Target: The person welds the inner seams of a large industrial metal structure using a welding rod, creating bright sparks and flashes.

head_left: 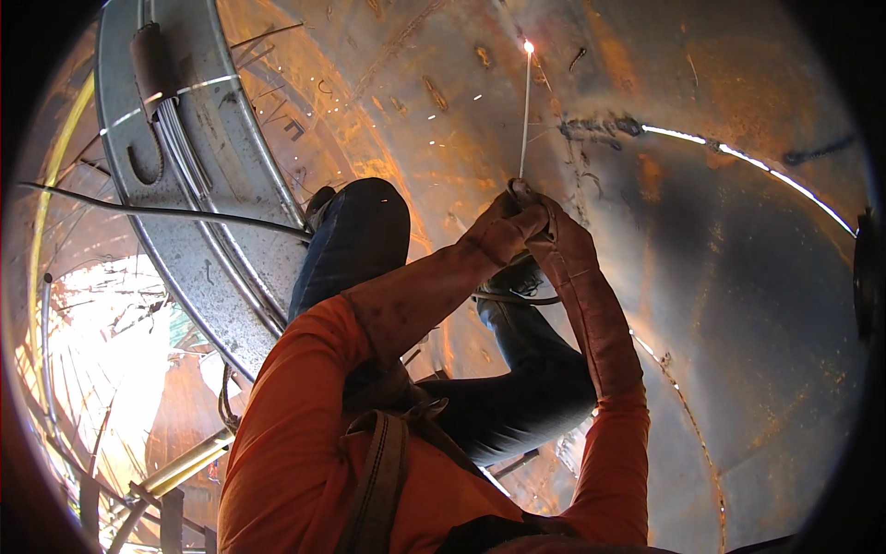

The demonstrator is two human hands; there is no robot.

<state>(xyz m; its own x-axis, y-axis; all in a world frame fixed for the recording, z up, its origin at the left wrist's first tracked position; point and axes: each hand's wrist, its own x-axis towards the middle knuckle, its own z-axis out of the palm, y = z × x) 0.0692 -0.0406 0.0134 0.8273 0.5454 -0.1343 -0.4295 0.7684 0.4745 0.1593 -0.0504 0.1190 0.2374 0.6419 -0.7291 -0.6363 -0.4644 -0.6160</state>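
A thin welding rod [524, 111] reaches up to a small bright glowing spot [529, 46] on a seam in the rusty steel plate [646, 55]. Its lower end is in a holder [520, 189], mostly hidden by gloved fingers. My left hand [510, 224] and my right hand [554, 223], both in brown leather gauntlets, are closed together around that holder, touching each other. A dark cable [517, 298] runs below my hands, beside my bent legs.
A curved grey metal channel [249, 277] at left carries a bundle of rods [180, 138], a brown cylinder [152, 65] and a dark cable [185, 208]. A yellow hose [51, 166] and bars [189, 462] lie beside a bright opening at lower left. Lit slits [775, 173] cross the curved plate.
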